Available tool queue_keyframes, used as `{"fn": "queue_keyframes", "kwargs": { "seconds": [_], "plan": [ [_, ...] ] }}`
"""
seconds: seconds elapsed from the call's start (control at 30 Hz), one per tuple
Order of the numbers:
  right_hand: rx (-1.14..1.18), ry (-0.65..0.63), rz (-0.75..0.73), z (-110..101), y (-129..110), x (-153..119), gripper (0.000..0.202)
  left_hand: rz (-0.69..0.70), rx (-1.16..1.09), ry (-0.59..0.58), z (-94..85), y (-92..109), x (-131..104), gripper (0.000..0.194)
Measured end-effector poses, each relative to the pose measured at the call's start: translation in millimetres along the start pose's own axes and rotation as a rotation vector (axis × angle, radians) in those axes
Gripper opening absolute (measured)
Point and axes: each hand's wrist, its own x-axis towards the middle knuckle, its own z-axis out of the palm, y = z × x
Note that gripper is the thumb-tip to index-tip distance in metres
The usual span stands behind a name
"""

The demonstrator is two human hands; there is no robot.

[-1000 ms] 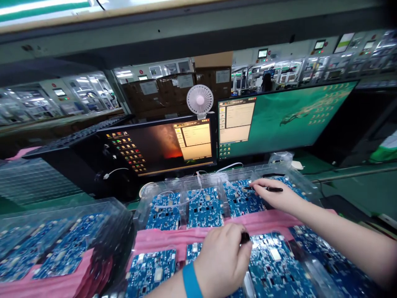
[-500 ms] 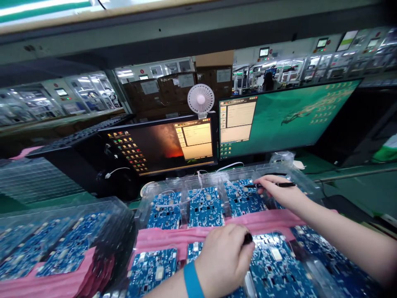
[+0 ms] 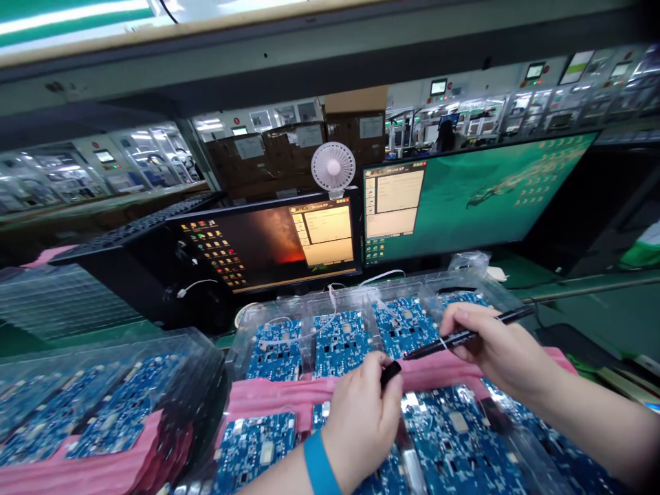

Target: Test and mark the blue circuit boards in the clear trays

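Note:
A black marker pen (image 3: 458, 337) is pinched in my right hand (image 3: 498, 344), its bare tip pointing left. Between the thumb and fingers of my left hand (image 3: 364, 405) sits a black pen cap (image 3: 390, 373), just left of the pen's tip and apart from it. Both hands hover over a clear plastic tray (image 3: 304, 302) of blue circuit boards. One circuit board (image 3: 343, 340) lies in the back row, and another circuit board (image 3: 458, 440) shows in the front row, below my right hand. My left hand partly hides a front-row board.
Pink foam sheet (image 3: 273, 395) crosses the tray between the rows. At left stands a stack of trays (image 3: 190, 357) with more boards. Two monitors, the left monitor (image 3: 268, 240) and right monitor (image 3: 464, 199), rise behind, with a small white fan (image 3: 333, 167) above. A white cable (image 3: 333, 302) trails over the tray.
My right hand has drawn the pen back from a back-row board, toward me and the cap. My left hand has shifted slightly left and up, turning the cap toward the pen tip.

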Motion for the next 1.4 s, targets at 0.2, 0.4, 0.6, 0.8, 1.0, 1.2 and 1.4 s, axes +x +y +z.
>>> {"fn": "queue_keyframes", "kwargs": {
  "seconds": [0.2, 0.4, 0.6, 0.8, 1.0, 1.2, 1.4],
  "plan": [
    [-0.162, -0.137, 0.016, 3.8, 8.4, -1.9, 0.029, 0.096, 0.028, 0.022, 1.9, -0.6, -0.3, 0.016],
    [-0.171, -0.297, 0.093, 19.5, 30.1, -13.4, 0.034, 0.323, 0.077, -0.015, 1.2, -5.8, -2.6, 0.020],
    [-0.301, -0.338, 0.071, 25.9, 30.3, -24.3, 0.039, 0.429, 0.127, 0.027, 2.1, -6.4, -3.8, 0.017],
    [-0.716, -0.664, -0.006, 9.4, -5.2, -3.1, 0.053, 0.274, 0.141, -0.117, 5.1, -1.0, -2.2, 0.014],
    [-1.527, -0.208, -0.289, -1.1, 20.7, 41.6, 0.015, 0.085, 0.209, -0.148, 0.3, 2.1, 3.2, 0.017],
    [-1.677, -0.188, -0.435, 13.9, 40.3, 53.2, 0.023, 0.256, 0.298, -0.239, 8.6, -9.1, 4.6, 0.017],
    [-1.711, -0.168, -0.414, 14.6, 49.9, 54.4, 0.023, 0.260, 0.300, -0.230, 13.6, -14.9, 3.7, 0.016]
  ]
}}
